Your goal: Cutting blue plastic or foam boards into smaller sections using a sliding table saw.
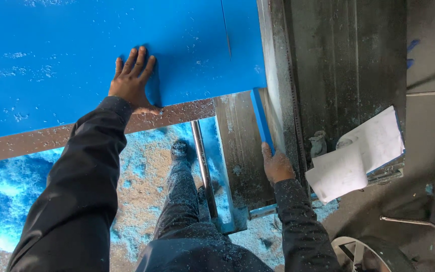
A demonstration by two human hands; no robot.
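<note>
Hands on a blue board [76, 60] cut off by the frame
Left hand [131, 83] lies flat, fingers spread; right hand [277, 165] pinches a narrow blue strip [262, 118], fingertips hidden

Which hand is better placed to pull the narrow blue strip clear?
Right. The right hand already grips the near end of the narrow blue strip; the left hand lies flat on the big blue panel, away from it.
</note>
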